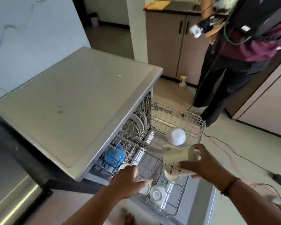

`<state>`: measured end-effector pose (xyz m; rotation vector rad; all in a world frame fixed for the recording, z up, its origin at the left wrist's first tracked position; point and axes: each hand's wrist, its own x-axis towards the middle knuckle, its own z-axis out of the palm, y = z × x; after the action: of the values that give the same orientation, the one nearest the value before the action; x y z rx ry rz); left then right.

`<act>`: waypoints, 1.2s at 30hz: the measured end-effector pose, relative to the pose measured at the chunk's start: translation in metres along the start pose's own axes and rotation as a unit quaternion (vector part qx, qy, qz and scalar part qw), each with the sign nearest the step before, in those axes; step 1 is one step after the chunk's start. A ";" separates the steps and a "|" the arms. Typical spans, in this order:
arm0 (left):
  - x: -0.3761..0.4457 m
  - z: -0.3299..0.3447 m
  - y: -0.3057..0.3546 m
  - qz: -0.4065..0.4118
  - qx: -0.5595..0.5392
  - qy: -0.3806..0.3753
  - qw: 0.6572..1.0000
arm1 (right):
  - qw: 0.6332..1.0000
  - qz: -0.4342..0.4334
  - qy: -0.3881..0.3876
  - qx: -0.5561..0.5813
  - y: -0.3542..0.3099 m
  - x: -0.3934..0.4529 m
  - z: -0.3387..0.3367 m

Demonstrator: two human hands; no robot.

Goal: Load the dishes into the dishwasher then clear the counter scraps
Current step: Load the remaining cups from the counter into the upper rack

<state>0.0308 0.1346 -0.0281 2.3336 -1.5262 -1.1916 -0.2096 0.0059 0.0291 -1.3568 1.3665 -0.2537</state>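
I see a tiled kitchen floor (243, 143) and a grey bench (75, 101) topping an open dishwasher, its upper wire rack (159, 122) pulled out. My right hand (206, 166) grips two mugs above the rack's front right: a plain cream mug (177, 154) and, just below it, a spotted mug (173, 172). My left hand (128, 181) is closed on a white cup (145, 188) low at the rack's near edge. Just beside that cup sits an upturned white bowl (157, 194), and another white bowl (176, 135) rests further back. A blue dish (115, 157) lies in the lower rack. A second person (243, 51) stands across the floor.
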 end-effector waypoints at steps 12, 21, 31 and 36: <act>0.030 0.040 -0.110 -0.097 0.235 0.147 0.956 | 0.923 -0.162 -0.167 -0.306 -0.059 0.127 0.179; 0.045 0.064 -0.125 -0.127 0.253 0.203 0.937 | 0.762 -0.358 -0.231 -0.487 -0.038 0.185 0.280; 0.032 0.095 -0.102 -0.181 0.164 0.276 0.930 | 0.736 -0.373 -0.197 -0.530 -0.022 0.173 0.298; 0.022 0.105 -0.098 -0.177 0.151 0.284 0.930 | 0.762 -0.302 -0.178 -0.545 -0.023 0.166 0.308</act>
<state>0.0370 0.1973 -0.1585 2.8866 -1.1714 -0.2516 0.0935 0.0293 -0.1464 -2.6504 0.6373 0.4685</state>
